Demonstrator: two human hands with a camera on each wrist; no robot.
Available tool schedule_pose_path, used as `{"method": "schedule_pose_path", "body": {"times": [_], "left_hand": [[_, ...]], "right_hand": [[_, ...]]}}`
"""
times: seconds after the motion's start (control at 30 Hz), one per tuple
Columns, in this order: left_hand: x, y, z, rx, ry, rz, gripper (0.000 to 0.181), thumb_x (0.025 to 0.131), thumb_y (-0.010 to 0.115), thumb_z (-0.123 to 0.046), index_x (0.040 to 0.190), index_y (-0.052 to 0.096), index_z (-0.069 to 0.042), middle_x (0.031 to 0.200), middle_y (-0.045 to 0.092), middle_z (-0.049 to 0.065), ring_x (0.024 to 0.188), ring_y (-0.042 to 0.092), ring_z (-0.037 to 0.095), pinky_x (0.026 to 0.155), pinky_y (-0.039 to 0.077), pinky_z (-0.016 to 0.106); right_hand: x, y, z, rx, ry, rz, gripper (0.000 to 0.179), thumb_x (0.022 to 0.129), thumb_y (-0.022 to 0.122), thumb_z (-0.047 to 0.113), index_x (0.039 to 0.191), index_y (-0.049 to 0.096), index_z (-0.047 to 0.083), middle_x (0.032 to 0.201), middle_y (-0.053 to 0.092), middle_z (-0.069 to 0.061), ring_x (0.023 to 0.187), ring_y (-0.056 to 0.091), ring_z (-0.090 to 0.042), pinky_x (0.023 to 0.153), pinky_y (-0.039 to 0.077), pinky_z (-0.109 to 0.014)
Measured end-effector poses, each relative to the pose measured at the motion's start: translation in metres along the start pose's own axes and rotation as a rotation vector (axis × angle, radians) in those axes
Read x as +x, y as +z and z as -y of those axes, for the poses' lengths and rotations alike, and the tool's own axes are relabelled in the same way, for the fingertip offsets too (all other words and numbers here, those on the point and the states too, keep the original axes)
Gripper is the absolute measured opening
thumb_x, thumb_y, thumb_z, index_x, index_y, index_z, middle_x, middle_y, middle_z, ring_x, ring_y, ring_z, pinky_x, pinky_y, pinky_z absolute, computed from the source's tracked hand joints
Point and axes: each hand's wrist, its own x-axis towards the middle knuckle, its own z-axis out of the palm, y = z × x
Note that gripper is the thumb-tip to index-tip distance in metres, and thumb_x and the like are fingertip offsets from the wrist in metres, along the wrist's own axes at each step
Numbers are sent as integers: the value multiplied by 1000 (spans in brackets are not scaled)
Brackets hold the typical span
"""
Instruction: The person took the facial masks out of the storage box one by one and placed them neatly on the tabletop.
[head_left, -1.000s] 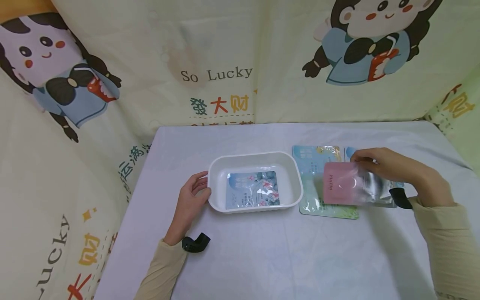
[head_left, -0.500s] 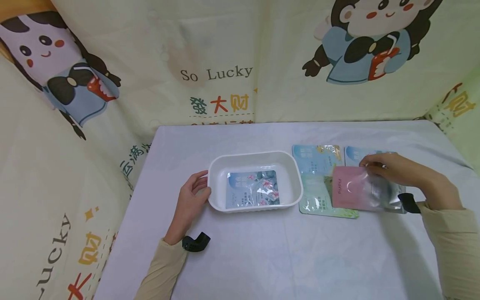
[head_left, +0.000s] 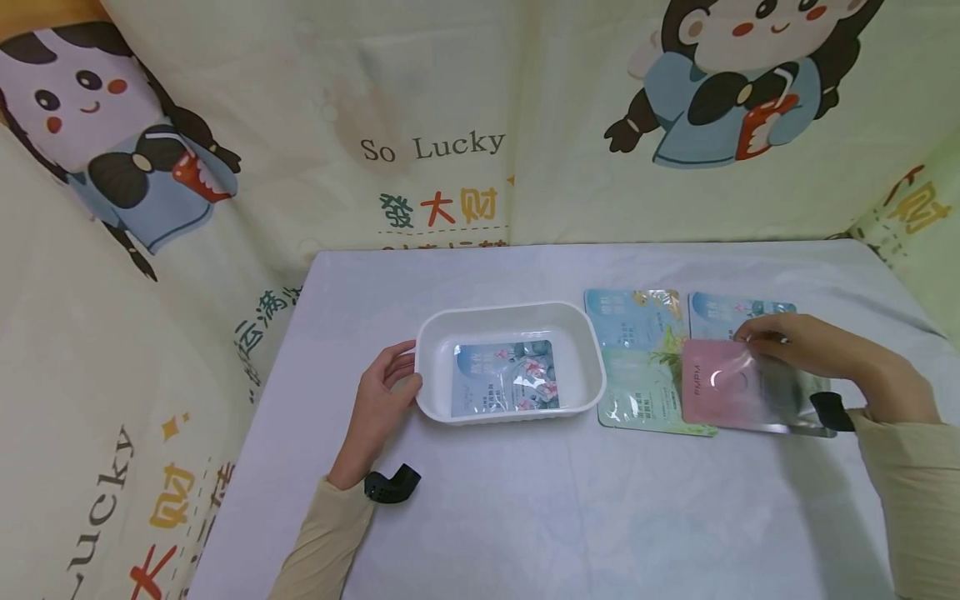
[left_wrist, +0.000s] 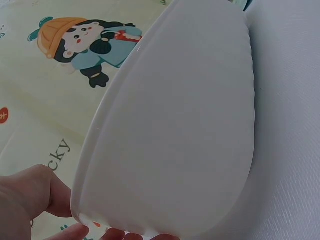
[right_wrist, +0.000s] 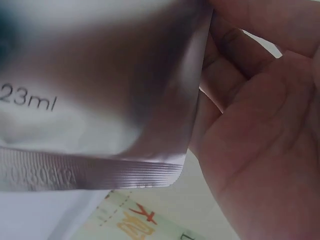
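Note:
My right hand [head_left: 810, 343] pinches the top edge of a pink and silver face mask packet [head_left: 723, 382]. The packet's silver side shows "23ml" in the right wrist view, with my palm [right_wrist: 270, 130] beside it. It overlaps part of a blue and green packet [head_left: 637, 379] and sits in front of a smaller blue packet [head_left: 716, 310]. My left hand [head_left: 381, 408] rests against the left end of a white plastic tray [head_left: 435, 400], thumb and fingertips at its outer wall. Inside the tray lies a blue flowered packet [head_left: 502, 379], face up.
A white cloth [head_left: 540, 517] covers the table. Cream curtains [head_left: 450, 75] with cartoon figures and lettering hang behind it and along the left side. Each wrist carries a black camera mount, the left one [head_left: 393, 485] in front of the tray.
My right hand has moved right and slightly toward me with the pink packet, uncovering more of the blue packet and the blue and green one. The left hand and tray have stayed put.

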Motion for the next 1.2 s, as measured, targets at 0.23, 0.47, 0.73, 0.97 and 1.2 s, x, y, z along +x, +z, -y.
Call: {"method": "schedule_pose_path", "body": {"times": [0.23,0.47,0.73,0.97,1.2], "left_hand": [[0,0,0,-7,-1,-1,49,91,58,-8,139,53,-16,133,60,9,121,59,24,76,55,19],[1,0,1,-16,-11,-1,48,91,58,-9,138,54,-17,132,60,9,120,59,24,75,56,19],[1,0,1,-25,-21,-5,47,91,58,-9,137,55,-17,131,61,9,120,59,24,76,54,18],[0,0,-1,-23,-19,-4,47,91,58,-10,138,55,-18,132,60,8,120,59,23,77,54,18],[0,-1,0,-2,-14,-2,48,92,58,-10,138,54,-18,133,60,8,121,59,23,80,55,20]], "right_hand": [[0,6,-11,31,20,29,24,95,56,1,115,69,5,113,66,-15,98,56,-28,81,52,-39],[-1,11,-19,7,2,31,24,93,59,1,113,70,3,111,69,-13,99,59,-22,82,54,-40],[0,13,-23,-8,-9,8,20,92,63,1,109,72,5,107,71,-9,95,59,-7,81,53,-32],[-2,16,-25,27,12,10,21,91,60,-3,108,72,0,107,71,-16,103,61,-34,88,51,-55],[-1,20,-27,42,14,-5,19,88,64,-4,104,74,0,103,71,-15,99,63,-31,81,54,-40]]}}
